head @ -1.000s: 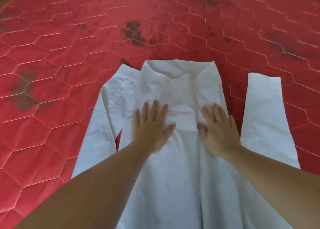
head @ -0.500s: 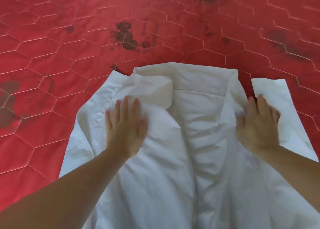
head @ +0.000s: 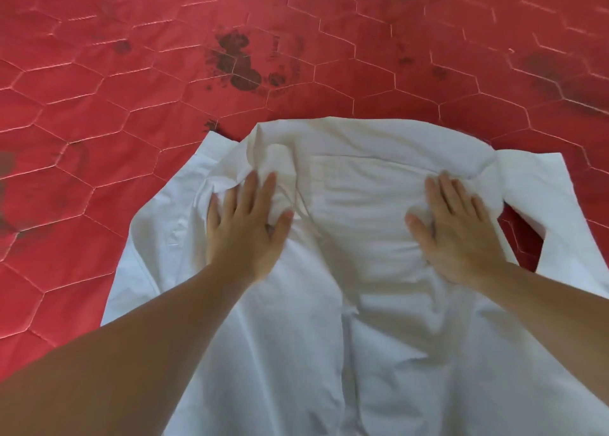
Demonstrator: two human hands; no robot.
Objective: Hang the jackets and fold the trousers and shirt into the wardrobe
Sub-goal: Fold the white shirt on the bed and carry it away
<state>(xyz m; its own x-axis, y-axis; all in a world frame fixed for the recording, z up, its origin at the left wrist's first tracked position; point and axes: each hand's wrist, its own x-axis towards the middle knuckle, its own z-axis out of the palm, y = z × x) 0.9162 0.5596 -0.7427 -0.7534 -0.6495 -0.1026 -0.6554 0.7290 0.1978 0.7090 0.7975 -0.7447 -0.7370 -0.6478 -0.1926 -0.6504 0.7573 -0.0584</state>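
Both hands lie flat on the white shirt point(head: 369, 224), fingers straight and slightly fanned, palms down on the cloth. The left hand point(head: 245, 234) presses on the left part of the chest, its fingertips at the foot of a bunched ridge of fabric just under the collar end; the cloth there is puckered and lumpy. The right hand point(head: 458, 234) rests on the opposite side, thumb stretched inward, fingers pointing up toward the shoulder seam. Neither pinches anything (the fingers are plainly uncurled).

Between them the shirt is fairly smooth, with a faint pocket outline near the top. The shirt spreads over the red quilted bedcover point(head: 99, 106), its top edge away from the person and its body running down toward the lower edge of the view, creased along the middle. One sleeve point(head: 543, 198) lies out to the right, touching the body of the shirt near the shoulder, with red cover showing in the gap below.

The bedcover is stitched in hexagons and carries several dark stains point(head: 237, 63), the largest beyond the shirt's top edge.
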